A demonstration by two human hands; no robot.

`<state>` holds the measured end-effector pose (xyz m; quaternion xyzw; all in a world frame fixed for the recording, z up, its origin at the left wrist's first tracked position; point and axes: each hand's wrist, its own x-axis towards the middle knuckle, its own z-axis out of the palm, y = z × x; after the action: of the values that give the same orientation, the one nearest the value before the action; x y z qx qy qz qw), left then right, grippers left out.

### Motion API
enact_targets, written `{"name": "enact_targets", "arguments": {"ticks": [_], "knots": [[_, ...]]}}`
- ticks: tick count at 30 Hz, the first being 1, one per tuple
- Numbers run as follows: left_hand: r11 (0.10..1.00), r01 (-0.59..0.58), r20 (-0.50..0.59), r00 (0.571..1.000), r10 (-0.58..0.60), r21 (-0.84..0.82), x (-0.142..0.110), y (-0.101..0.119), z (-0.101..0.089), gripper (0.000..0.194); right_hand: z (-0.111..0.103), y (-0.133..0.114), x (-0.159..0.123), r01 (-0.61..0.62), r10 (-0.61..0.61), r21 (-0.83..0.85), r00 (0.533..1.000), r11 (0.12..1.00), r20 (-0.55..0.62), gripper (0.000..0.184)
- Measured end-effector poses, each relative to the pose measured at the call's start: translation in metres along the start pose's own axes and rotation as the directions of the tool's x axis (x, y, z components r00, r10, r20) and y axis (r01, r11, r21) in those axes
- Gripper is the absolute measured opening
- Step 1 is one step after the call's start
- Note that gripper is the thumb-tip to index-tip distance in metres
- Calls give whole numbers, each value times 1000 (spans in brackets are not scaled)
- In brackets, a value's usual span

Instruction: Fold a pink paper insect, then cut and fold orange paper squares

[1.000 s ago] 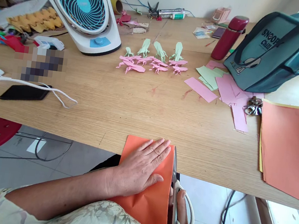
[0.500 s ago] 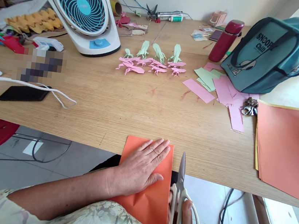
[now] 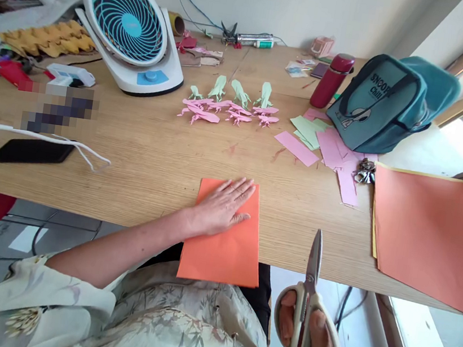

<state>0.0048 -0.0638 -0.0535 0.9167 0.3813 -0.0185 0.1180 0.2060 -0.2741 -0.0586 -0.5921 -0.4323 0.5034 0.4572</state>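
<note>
My left hand [image 3: 220, 209] lies flat on a folded orange sheet of paper [image 3: 220, 260], fingers stretched out towards its far right corner. The paper rests partly on the table and overhangs the front edge towards my body. To the right, off the table's edge, my right hand [image 3: 322, 342] grips a pair of scissors [image 3: 314, 264] with cream handles. A thumb and fingers pass through the handle loops. The blades are closed, point away from me and stand apart from the paper.
Folded pink and green paper insects [image 3: 229, 105] stand mid-table. Pink and green paper strips [image 3: 297, 148] lie right of them, near a red flask [image 3: 332, 81] and a teal bag [image 3: 377, 101]. Large orange sheets [image 3: 432, 234] lie at right. A fan [image 3: 131, 29] and a black phone [image 3: 32, 151] are at left.
The scissors have moved from the paper's right edge out to the right, and their blades have closed. My left hand and the orange paper have shifted forward onto the table.
</note>
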Motion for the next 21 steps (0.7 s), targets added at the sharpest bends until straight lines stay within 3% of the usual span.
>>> {"name": "enact_targets", "arguments": {"ticks": [3, 6, 8, 10, 13, 18, 21], "knots": [[1000, 25, -10, 1000, -25, 1, 26, -29, -9, 67, -20, -9, 15, -53, 53, 16, 998, 998, 20, 42], [999, 29, -29, 999, -29, -13, 51, -55, -16, 66, -41, -24, 31, -28, 30, -275, 1000, 961, 5, 38], [1000, 27, -53, 998, -28, -9, 65, -70, -20, 66, -54, -33, 45, -36, 27, -474, 999, 880, -26, 36], [999, 43, -82, 996, -43, -8, 74, -82, -23, 64, -65, -39, 62, -42, 16, -672, 999, 740, -45, 32], [998, 58, -124, 990, -62, -29, 77, -93, -28, 60, -82, -41, 95, -100, -97, -875, 982, 474, -165, 30], [998, -24, -187, 982, 13, -61, 50, -85, -31, 58, -114, -39, 148, -191, -226, -975, 950, 116, -214, 32], [994, -67, -120, 991, 57, -84, 27, -74, -25, 58, -126, -39, 169, -224, -276, -975, 937, 1, -215, 38]]}}
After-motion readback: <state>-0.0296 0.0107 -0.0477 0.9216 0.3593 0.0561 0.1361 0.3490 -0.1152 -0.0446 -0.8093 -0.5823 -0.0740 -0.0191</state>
